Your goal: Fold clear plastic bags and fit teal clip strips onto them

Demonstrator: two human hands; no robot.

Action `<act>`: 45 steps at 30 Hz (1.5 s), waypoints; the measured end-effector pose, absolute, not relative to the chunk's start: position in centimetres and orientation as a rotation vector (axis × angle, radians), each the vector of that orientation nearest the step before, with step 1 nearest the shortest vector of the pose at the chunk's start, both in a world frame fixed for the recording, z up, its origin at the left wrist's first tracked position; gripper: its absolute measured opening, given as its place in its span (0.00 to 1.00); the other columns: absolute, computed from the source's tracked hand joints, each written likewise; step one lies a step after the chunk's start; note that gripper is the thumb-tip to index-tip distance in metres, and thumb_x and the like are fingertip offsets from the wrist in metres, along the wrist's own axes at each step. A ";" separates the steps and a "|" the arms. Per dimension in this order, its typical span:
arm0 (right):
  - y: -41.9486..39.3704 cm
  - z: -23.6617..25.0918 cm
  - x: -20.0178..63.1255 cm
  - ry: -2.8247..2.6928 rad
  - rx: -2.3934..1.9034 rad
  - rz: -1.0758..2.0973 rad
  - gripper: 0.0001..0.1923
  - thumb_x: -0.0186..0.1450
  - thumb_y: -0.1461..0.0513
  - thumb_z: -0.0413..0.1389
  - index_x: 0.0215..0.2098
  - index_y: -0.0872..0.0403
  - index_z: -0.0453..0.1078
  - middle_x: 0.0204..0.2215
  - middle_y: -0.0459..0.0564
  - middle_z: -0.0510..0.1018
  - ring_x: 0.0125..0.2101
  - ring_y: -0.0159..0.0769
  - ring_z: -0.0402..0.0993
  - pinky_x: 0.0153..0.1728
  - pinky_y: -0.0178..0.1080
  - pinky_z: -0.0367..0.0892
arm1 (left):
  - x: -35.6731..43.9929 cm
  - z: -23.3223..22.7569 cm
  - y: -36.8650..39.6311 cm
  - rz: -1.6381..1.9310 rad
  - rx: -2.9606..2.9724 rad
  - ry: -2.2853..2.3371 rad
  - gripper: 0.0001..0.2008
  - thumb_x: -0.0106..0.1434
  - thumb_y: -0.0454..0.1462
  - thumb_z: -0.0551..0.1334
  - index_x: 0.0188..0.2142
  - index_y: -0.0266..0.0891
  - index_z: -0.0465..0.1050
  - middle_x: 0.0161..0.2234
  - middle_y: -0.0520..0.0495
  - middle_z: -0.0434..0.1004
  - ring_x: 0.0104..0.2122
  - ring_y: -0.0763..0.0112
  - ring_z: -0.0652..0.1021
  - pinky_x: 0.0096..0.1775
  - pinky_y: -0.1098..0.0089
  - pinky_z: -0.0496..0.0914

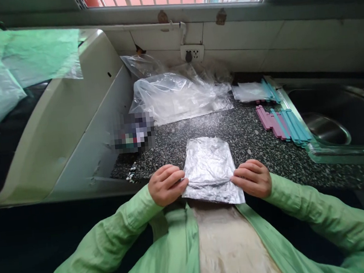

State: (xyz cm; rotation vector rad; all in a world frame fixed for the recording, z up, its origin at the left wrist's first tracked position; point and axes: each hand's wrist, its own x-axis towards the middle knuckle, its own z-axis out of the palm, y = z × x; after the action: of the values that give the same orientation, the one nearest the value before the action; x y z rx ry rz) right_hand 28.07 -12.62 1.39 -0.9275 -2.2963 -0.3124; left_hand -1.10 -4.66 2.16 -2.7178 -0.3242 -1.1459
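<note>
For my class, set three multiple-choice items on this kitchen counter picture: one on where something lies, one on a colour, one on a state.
1. Where do the plastic sticks lie?
A. beside the sink
B. on the window ledge
C. in the person's lap

2. What colours are the sticks?
A. red and yellow
B. pink and blue
C. all white

3. How is the silver foil pouch held?
A. by one hand only
B. untouched on the counter
C. pinched at both side edges by the left hand and right hand

Answers: 1 A, they lie along the sink's left rim; 2 B, a pink group and a blue group; 3 C, fingers of each hand grip one edge.
</note>
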 end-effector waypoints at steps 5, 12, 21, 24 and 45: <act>-12.5 0.7 28.0 -2.274 -0.896 -0.189 0.07 0.59 0.68 0.52 0.32 0.53 0.70 0.27 0.48 0.74 0.33 0.33 0.66 0.33 0.38 0.64 | -0.8 0.4 -4.7 -1.054 -2.762 -0.411 0.12 0.58 0.43 0.58 0.39 0.39 0.70 0.32 0.46 0.73 0.36 0.68 0.71 0.42 0.66 0.67; -12.8 0.1 28.7 -2.199 -0.902 -0.102 0.06 0.57 0.67 0.53 0.34 0.55 0.69 0.28 0.50 0.73 0.33 0.34 0.65 0.33 0.38 0.66 | 1.0 -0.8 -3.3 -0.853 -2.825 -0.436 0.18 0.58 0.47 0.54 0.40 0.37 0.71 0.36 0.41 0.71 0.39 0.63 0.68 0.43 0.62 0.64; -10.1 0.1 30.2 -2.311 -1.057 -0.226 0.10 0.58 0.67 0.52 0.38 0.53 0.70 0.33 0.51 0.74 0.35 0.36 0.64 0.37 0.40 0.66 | 1.3 -1.8 -3.3 -0.893 -2.932 -0.400 0.12 0.58 0.38 0.53 0.38 0.39 0.71 0.35 0.43 0.70 0.38 0.64 0.68 0.39 0.64 0.65; -9.2 -0.2 30.2 -2.325 -1.061 -0.159 0.07 0.59 0.66 0.52 0.34 0.52 0.71 0.31 0.50 0.74 0.33 0.35 0.64 0.35 0.39 0.65 | 1.3 -1.8 -3.3 -0.887 -2.968 -0.444 0.11 0.58 0.36 0.52 0.38 0.39 0.71 0.33 0.44 0.70 0.37 0.65 0.68 0.39 0.64 0.64; -8.0 0.3 29.1 -2.088 -1.490 0.182 0.12 0.59 0.61 0.52 0.18 0.53 0.64 0.24 0.48 0.73 0.27 0.33 0.64 0.31 0.37 0.63 | 3.0 -0.6 -3.7 -0.803 -2.831 -1.473 0.15 0.58 0.40 0.55 0.17 0.38 0.67 0.19 0.49 0.69 0.26 0.70 0.67 0.31 0.67 0.55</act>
State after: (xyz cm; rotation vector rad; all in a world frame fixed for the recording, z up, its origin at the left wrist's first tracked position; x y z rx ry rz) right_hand 29.15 -7.95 0.32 -1.4900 -2.0884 0.1820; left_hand 3.01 -3.75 -0.55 -2.8314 -1.4726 -0.8029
